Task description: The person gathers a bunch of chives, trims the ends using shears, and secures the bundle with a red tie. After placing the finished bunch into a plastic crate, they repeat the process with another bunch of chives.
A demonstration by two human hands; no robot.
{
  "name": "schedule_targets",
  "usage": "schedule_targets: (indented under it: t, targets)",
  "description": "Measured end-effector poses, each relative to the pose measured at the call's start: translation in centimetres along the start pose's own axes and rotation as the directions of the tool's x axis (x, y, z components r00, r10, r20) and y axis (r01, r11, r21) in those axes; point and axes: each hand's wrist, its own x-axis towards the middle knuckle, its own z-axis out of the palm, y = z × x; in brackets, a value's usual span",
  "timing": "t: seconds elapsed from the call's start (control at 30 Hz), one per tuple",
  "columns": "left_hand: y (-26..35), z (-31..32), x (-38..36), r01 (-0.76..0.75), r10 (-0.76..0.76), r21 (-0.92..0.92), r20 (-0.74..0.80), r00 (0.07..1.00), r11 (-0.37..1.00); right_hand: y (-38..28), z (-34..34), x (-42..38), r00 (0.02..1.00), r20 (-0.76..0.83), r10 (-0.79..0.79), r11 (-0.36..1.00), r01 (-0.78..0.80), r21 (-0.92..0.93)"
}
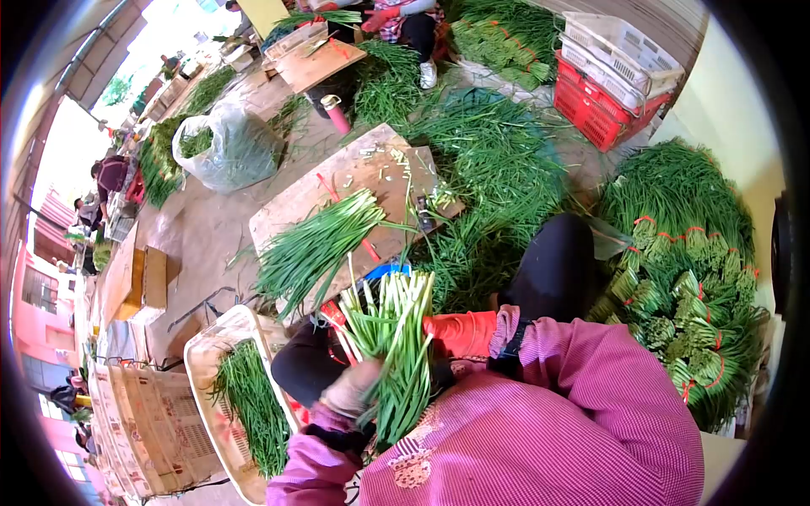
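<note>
Both hands clamp one bundle of garlic scapes: left hand at 7 o'clock, red-gloved right hand at 3.

Matt wooden board; glossy red plastic crate; clear plastic bag.

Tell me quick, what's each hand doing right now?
Left hand: closed around the bunch of green stalks, low on its stems.
Right hand, in a red glove: gripping the same bunch from the side.
</note>
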Motion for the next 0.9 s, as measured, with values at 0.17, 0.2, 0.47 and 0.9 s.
schedule_targets:
  t: [0.17,0.2,0.47,0.9]
  targets:
    - [-3.6,1.0,3.0,-0.055,0.117,-0.271,0.220,0.968,0.961,-1.0,-0.6,-1.0,0.982,-0.093,-0.164,0.974,0.146,-0.174]
    - [-3.7,1.2,3.3,-0.055,0.089,-0.190,0.175,0.981,0.980,-2.2,-0.8,-0.9,0.965,-0.118,-0.233,0.902,0.168,-0.398]
    - [-9.5,-1.2,8.2,-0.361,0.361,0.118,0.023,0.932,0.925,-6.1,-2.5,-3.6,0.526,-0.399,-0.751,0.581,0.239,-0.778]
    - [-2.7,4.7,2.8,-0.055,0.080,-0.340,0.059,0.995,0.939,-9.4,2.2,-2.9,0.773,0.023,-0.634,-0.268,-0.192,-0.944]
